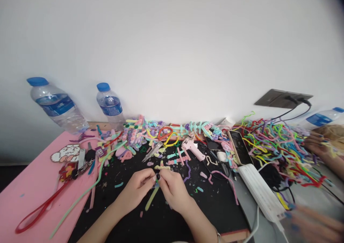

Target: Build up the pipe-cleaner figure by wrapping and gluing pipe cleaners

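Note:
Both hands meet over the black mat [129, 221] at the lower middle. My left hand [138, 187] has its fingers bent and pinched together. Against it, my right hand [173, 189] is closed in the same way. A small dark piece [158, 176] shows between the fingertips, and what exactly each hand grips is too small to tell. Below the fingertips a yellow-green fuzzy strip [152, 199] slants down to the left. Just beyond the hands is a short pale yellow fuzzy piece [162, 167]. Scissors [153, 151] and a pink glue gun [194, 150] lie farther back.
Colourful fuzzy stems [279, 139] are heaped at the right, near a phone [240, 148] and a white power strip [260, 191]. Another person's hands [317, 142] are at the right edge, one blurred. Two water bottles [60, 108] [110, 105] stand at the back left.

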Demonstrator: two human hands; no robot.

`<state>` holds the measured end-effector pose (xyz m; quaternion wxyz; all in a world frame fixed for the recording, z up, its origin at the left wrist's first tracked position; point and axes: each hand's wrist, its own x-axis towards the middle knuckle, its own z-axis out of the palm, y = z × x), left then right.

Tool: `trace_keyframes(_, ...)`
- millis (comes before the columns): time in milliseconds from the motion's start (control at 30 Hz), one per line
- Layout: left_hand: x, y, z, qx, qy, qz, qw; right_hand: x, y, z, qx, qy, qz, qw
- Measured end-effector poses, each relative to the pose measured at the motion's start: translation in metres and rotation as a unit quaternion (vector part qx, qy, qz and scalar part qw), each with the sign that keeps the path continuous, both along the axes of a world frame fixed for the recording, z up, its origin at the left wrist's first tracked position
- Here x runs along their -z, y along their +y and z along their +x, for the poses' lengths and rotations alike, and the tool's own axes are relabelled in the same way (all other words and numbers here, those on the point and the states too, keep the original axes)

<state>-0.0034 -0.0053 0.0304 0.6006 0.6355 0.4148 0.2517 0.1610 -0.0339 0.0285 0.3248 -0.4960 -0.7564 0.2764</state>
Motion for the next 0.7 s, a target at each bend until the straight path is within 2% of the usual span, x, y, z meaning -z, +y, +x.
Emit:
trace_keyframes(167, 0.000, 0.002, 0.002, -0.008, -0.047, -0.075, 0.996, 0.003, 0.001, -0.002, 0.001, -0.063, 0.069, 0.996)
trace_keyframes(367, 0.001, 0.001, 0.004, -0.025, -0.063, -0.096, 0.993, 0.000, 0.000, -0.006, 0.021, -0.131, 0.146, 0.980)
trace_keyframes(433, 0.002, 0.001, 0.004, -0.036, -0.050, -0.049, 0.997, -0.003, 0.001, -0.007, 0.041, -0.151, 0.157, 0.975)
trace_keyframes(533, -0.002, 0.005, 0.005, -0.065, 0.004, 0.104, 0.992, -0.008, 0.007, -0.007, 0.078, -0.173, 0.160, 0.969)
trace_keyframes(633, -0.007, 0.013, 0.009, -0.086, 0.068, 0.278, 0.954, -0.010, 0.018, -0.005, 0.105, -0.176, 0.170, 0.964)
trace_keyframes(700, -0.008, 0.020, 0.012, -0.089, 0.087, 0.351, 0.928, -0.007, 0.024, -0.003, 0.114, -0.164, 0.180, 0.963)
